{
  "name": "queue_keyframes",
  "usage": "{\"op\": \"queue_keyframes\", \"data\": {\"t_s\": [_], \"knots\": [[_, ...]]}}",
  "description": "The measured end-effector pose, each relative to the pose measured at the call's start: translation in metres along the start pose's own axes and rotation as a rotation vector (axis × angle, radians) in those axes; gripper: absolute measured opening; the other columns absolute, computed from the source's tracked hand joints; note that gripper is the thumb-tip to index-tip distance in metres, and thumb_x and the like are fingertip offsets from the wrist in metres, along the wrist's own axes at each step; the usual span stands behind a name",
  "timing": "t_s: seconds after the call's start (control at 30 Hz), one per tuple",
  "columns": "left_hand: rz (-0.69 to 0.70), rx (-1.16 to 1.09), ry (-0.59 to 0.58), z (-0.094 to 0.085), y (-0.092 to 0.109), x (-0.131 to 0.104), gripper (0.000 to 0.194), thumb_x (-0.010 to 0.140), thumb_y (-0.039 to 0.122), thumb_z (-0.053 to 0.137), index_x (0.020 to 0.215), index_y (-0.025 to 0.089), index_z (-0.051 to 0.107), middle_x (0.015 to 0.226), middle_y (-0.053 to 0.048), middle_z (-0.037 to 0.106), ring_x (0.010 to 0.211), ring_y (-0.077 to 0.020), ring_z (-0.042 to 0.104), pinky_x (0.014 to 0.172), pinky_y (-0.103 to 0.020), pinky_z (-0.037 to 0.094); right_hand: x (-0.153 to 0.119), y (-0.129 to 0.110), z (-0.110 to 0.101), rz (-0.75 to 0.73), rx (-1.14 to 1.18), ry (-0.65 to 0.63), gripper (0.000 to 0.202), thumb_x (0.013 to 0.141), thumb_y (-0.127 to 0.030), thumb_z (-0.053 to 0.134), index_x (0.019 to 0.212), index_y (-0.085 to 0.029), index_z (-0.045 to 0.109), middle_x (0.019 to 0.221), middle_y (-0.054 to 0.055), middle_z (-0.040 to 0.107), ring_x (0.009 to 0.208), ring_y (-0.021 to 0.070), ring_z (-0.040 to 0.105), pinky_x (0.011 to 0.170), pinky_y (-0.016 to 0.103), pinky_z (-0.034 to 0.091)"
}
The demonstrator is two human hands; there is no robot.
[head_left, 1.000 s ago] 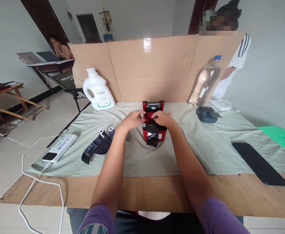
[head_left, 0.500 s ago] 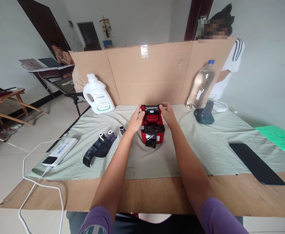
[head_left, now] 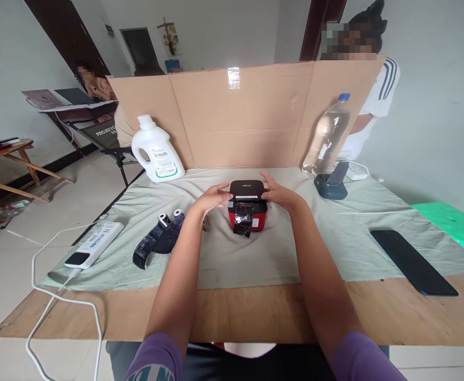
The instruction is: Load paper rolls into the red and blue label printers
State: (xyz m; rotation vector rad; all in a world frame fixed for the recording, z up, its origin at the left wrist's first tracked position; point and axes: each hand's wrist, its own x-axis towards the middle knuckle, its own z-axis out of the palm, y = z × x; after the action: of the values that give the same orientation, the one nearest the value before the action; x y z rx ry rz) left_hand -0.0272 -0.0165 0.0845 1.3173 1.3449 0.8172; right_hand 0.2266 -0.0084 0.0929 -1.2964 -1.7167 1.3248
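A small red and black label printer point(head_left: 248, 189) sits on the cloth in front of me with its black lid down. A strip of shiny black film point(head_left: 243, 219) hangs out over its front. My left hand point(head_left: 211, 199) is at the printer's left side, fingers stretched out, the thumb tip at the lid's front corner. On the other side my right hand point(head_left: 280, 194) has its thumb at the right front corner of the lid and its fingers spread behind. Left of the printer lie black ribbon rolls point(head_left: 161, 233) with a loose length unrolled, partly hidden by my left forearm.
A white detergent bottle point(head_left: 158, 151) and a clear water bottle point(head_left: 328, 135) stand before a cardboard screen point(head_left: 243, 119). A dark handheld device point(head_left: 331, 185), a black phone point(head_left: 413, 262) and a white power strip point(head_left: 95, 244) with a cable lie around. Two people are behind the screen.
The printer's lid was raised, showing the inside with a roller; now it is shut. Both hands have come down and nearer with the lid, and their fingers have spread.
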Motion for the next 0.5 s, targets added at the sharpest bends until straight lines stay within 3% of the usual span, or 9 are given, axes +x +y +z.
{"op": "queue_keyframes", "data": {"t_s": [0.17, 0.3, 0.37, 0.43, 0.5], "knots": [[-0.072, -0.012, -0.049, -0.002, -0.002, 0.0, 0.081, 0.067, 0.037, 0.088, 0.139, 0.017, 0.057, 0.128, -0.017, 0.07, 0.111, -0.0304, 0.07, 0.085, -0.04, 0.06, -0.002, 0.003, -0.005, 0.051, 0.122, -0.051, 0.102, 0.068, -0.014, 0.063, 0.159, -0.038, 0.022, 0.166, 0.01, 0.025, 0.116, 0.0234, 0.059, 0.081, 0.035, 0.059], [-0.015, -0.044, 0.03, 0.013, -0.011, -0.006, 0.059, 0.079, 0.037, 0.077, 0.131, 0.014, 0.064, 0.13, -0.016, 0.069, 0.116, -0.0328, 0.068, 0.095, -0.045, 0.057, -0.012, 0.026, 0.009, 0.039, 0.186, 0.129, 0.081, 0.08, -0.03, 0.068, 0.155, -0.029, 0.037, 0.151, 0.015, 0.05, 0.121, 0.0275, 0.061, 0.092, 0.044, 0.059], [0.11, -0.081, 0.109, 0.028, -0.024, -0.011, 0.047, 0.086, 0.035, 0.066, 0.129, 0.015, 0.067, 0.132, -0.012, 0.069, 0.122, -0.0308, 0.065, 0.106, -0.045, 0.051, -0.025, 0.045, 0.02, -0.046, 0.181, 0.226, 0.066, 0.088, -0.046, 0.062, 0.149, -0.027, 0.048, 0.145, 0.014, 0.056, 0.13, 0.0304, 0.056, 0.104, 0.05, 0.052], [0.25, -0.11, 0.198, 0.045, -0.038, -0.017, 0.043, 0.09, 0.031, 0.058, 0.13, 0.018, 0.068, 0.139, -0.006, 0.065, 0.134, -0.027, 0.057, 0.118, -0.041, 0.04, -0.039, 0.063, 0.03, -0.224, 0.144, 0.145, 0.063, 0.093, -0.055, 0.056, 0.151, -0.032, 0.047, 0.152, 0.006, 0.052, 0.144, 0.0293, 0.043, 0.117, 0.052, 0.04], [0.304, -0.124, 0.27, 0.056, -0.049, -0.022, 0.043, 0.092, 0.03, 0.053, 0.132, 0.021, 0.068, 0.144, -0.003, 0.061, 0.141, -0.0245, 0.051, 0.123, -0.039, 0.033, -0.05, 0.074, 0.039, -0.339, 0.075, 0.051, 0.075, 0.089, -0.055, 0.064, 0.156, -0.034, 0.038, 0.158, 0.003, 0.046, 0.149, 0.0298, 0.036, 0.121, 0.053, 0.032]]}}
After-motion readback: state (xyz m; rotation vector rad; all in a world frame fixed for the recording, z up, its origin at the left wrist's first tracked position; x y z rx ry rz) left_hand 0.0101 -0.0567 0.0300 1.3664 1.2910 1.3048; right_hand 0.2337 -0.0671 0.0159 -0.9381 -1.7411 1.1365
